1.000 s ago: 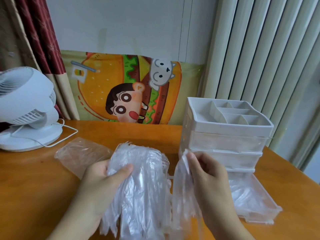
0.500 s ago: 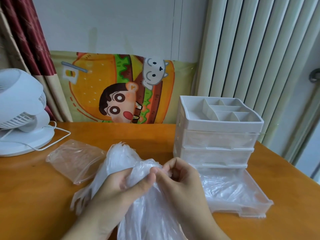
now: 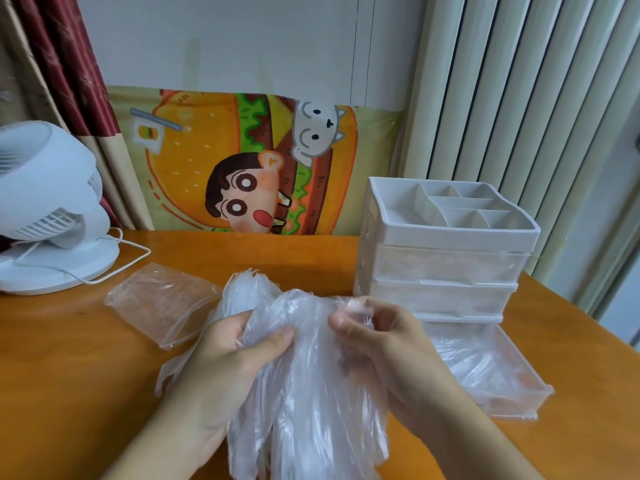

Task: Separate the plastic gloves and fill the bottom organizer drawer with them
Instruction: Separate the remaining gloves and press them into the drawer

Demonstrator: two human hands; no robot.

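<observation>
Left hand (image 3: 232, 355) grips the bunch of thin clear plastic gloves (image 3: 304, 375) above the wooden desk (image 3: 69, 375); right hand (image 3: 377, 337) fingers pinch one top edge. Peel slowly, keeping the bunch clamped, then drop it into the open clear bottom drawer (image 3: 516, 393), already partly filled, just right.

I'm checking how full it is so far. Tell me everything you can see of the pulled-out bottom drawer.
The bottom drawer is a shallow tray of clear plastic, pulled out toward the person from the white organizer and resting on the wooden table. Thin crumpled plastic gloves already lie inside, covering much of its floor. Its near left part is hidden behind the right hand. Neither hand visibly touches it. The two drawers above it are closed.
</observation>
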